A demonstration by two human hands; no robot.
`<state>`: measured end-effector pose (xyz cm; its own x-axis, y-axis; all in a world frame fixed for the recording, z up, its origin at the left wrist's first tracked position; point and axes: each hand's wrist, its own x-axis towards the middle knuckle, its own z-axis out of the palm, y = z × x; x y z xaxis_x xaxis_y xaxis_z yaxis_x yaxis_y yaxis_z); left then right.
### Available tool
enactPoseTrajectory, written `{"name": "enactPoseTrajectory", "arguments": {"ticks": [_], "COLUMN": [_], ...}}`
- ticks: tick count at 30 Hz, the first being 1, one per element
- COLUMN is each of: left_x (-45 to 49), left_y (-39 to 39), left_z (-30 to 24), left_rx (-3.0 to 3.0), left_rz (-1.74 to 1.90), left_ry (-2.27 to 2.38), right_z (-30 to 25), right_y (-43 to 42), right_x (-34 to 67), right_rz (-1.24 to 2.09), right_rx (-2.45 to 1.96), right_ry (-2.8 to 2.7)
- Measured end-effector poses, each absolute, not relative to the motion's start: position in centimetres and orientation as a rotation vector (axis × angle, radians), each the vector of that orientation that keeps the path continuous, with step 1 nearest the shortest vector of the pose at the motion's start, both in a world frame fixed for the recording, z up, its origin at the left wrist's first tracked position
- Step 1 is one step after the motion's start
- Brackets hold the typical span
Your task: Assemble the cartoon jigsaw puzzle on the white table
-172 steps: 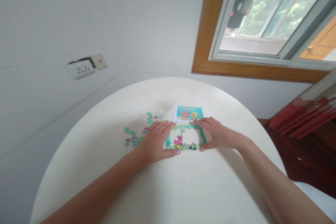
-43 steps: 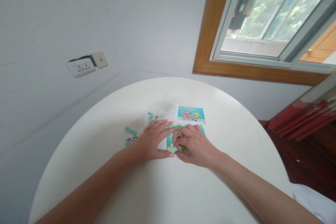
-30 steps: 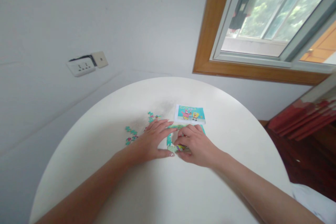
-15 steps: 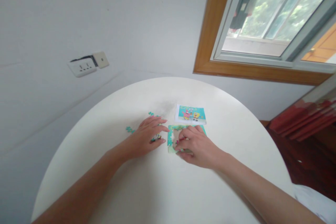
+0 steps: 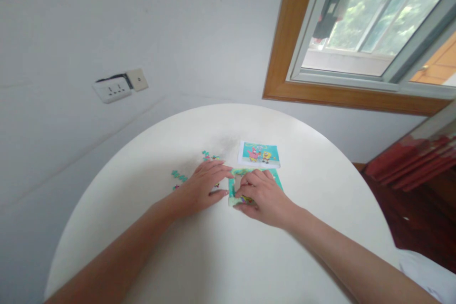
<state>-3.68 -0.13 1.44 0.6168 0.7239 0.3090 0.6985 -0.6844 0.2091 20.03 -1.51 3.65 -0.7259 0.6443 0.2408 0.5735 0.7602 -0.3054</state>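
Note:
A small partly built jigsaw (image 5: pixel 232 189) with a teal border lies on a round white table (image 5: pixel 228 247). My right hand (image 5: pixel 261 195) rests on top of the jigsaw with its fingers curled and pressed down on the pieces, hiding most of it. My left hand (image 5: pixel 203 187) lies flat beside the jigsaw's left edge, fingers stretched out over loose pieces (image 5: pixel 178 176). Whether either hand holds a piece is hidden.
A printed cartoon picture card (image 5: pixel 259 154) lies just beyond the jigsaw. More loose teal pieces (image 5: pixel 208 156) sit behind my left hand. A wall socket (image 5: pixel 114 88) is on the wall at left, a wood-framed window (image 5: pixel 356 38) at right.
My right hand moved from the jigsaw's right edge onto its middle. My left hand slid off the jigsaw's left edge onto the loose pieces beside it.

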Motion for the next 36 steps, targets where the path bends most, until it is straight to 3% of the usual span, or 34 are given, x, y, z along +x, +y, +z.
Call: {"name": "enactPoseTrajectory", "arguments": {"ticks": [36], "left_x": [-2.6], "left_y": [-0.2], "left_z": [1.1], "left_rx": [2.78], "left_rz": [0.548], "left_ry": [1.335], "right_z": [4.6], "right_y": [-2.5], "right_x": [20.5], "right_rz": [0.026], "right_rx": [-0.755], "right_ry": [-2.84]}}
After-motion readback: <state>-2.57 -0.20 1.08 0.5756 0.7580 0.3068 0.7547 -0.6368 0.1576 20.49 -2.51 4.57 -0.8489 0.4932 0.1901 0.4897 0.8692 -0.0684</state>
